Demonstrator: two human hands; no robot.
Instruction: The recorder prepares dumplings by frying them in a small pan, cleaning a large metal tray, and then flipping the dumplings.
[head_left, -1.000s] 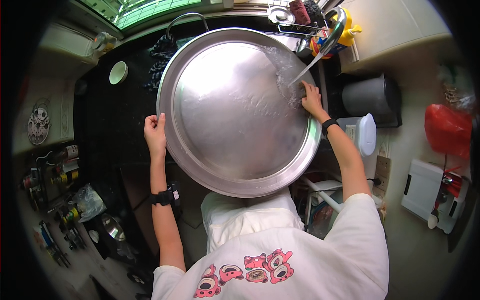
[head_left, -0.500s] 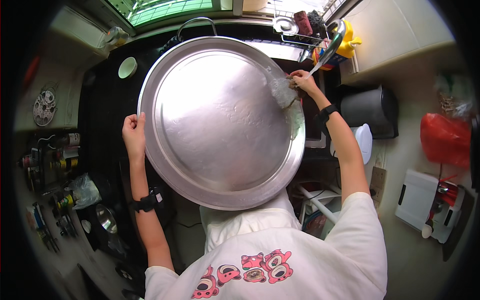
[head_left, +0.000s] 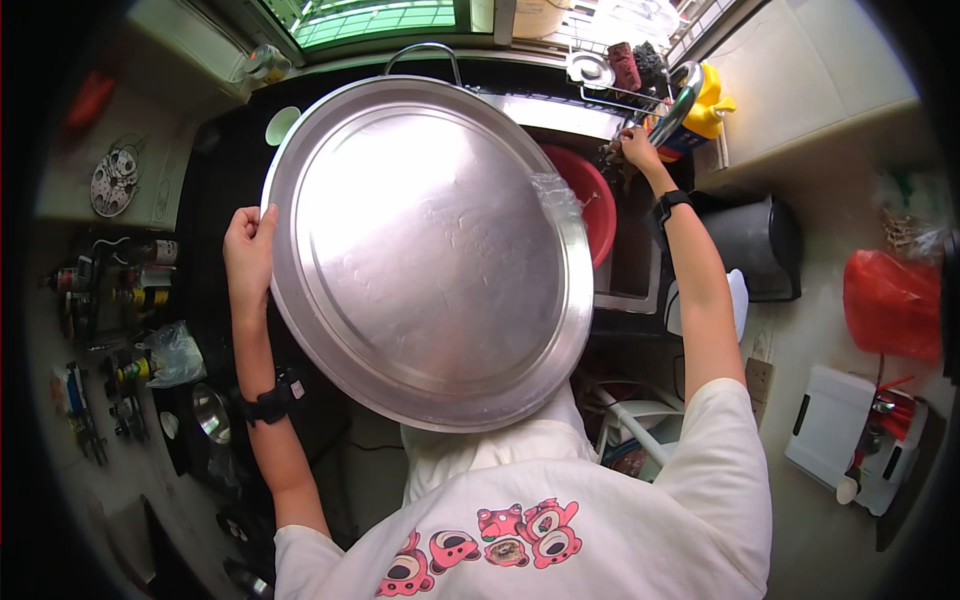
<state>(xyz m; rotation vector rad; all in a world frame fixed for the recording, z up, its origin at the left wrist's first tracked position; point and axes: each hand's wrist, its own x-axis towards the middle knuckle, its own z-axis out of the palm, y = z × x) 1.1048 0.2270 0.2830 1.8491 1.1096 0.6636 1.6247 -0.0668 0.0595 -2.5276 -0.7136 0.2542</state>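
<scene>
Pale kitchen walls [head_left: 835, 95] surround a dark table [head_left: 215, 175], with a green-tinted window [head_left: 365, 20] at the top of the frame. A large round metal tray [head_left: 430, 260] fills the middle of the frame, its shallow rim facing up and its lower edge over the person's white-clothed lap; whether they touch is hard to tell. Clear water glistens at its right rim. On the left of the frame, the left hand [head_left: 250, 245] pinches the tray's rim, thumb on the upper face and the other fingers curled. At upper right, the right hand [head_left: 640, 150], apart from the tray, has its fingers drawn together on a small brownish thing [head_left: 613, 155], too blurred to identify, just beside the metal faucet [head_left: 677, 112]. Between tray and right forearm, a red basin [head_left: 597, 205] shows in part within the sink [head_left: 637, 275]. Beyond the faucet stands a yellow bottle [head_left: 712, 97]; near it, a wire rack bears a dark red sponge [head_left: 624, 67]. A pale bowl [head_left: 281, 126] sits at the tray's upper left. Farther out, a grey container [head_left: 760, 245] stands at right, and a red bag [head_left: 890, 300] hangs near the right edge.
</scene>
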